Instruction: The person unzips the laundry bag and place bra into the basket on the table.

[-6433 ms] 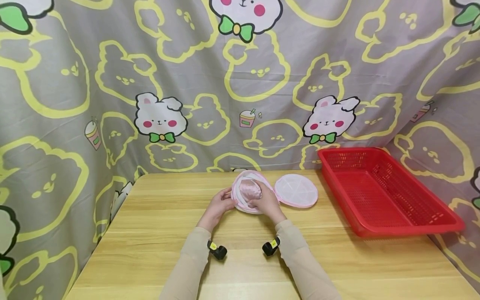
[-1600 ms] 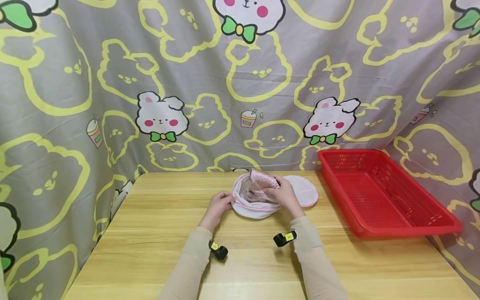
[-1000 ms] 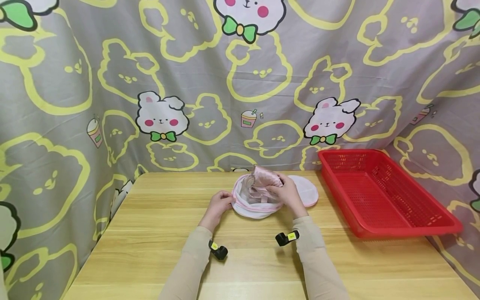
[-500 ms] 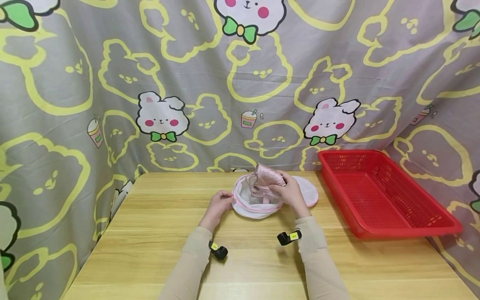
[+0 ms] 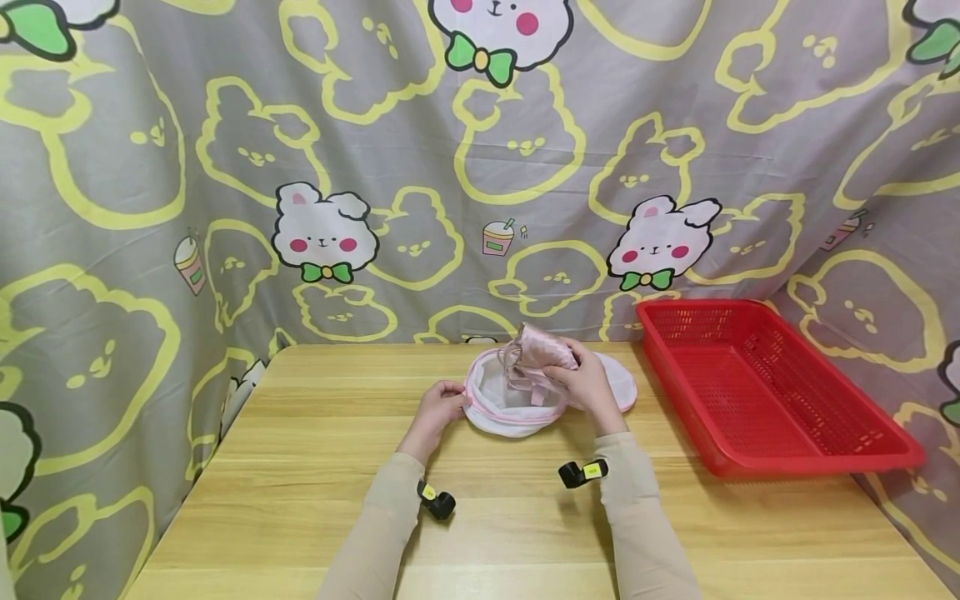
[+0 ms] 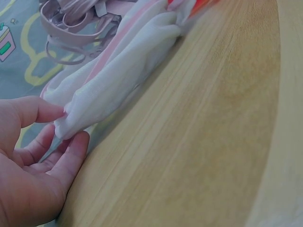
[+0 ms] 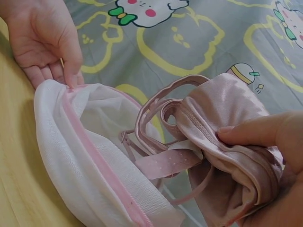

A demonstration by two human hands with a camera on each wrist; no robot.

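Note:
A pink satin bra, folded up with its thin straps dangling, is in my right hand. In the right wrist view the thumb presses on top of the folded satin, and the straps and a label hang over the bag's mouth. Below it sits a round white mesh laundry bag with pink zip trim, unzipped. My left hand pinches the bag's left edge between thumb and fingers, as the left wrist view shows too. The bag's round lid lies folded back to the right, partly hidden behind my right hand.
A red perforated plastic basket stands on the right of the wooden table. A grey curtain with cartoon rabbits hangs behind and at both sides. Small black cameras are strapped to both wrists.
The bra, deep in the bag at first, has been lifted up and to the right by my right hand. My left hand stays at the bag's edge.

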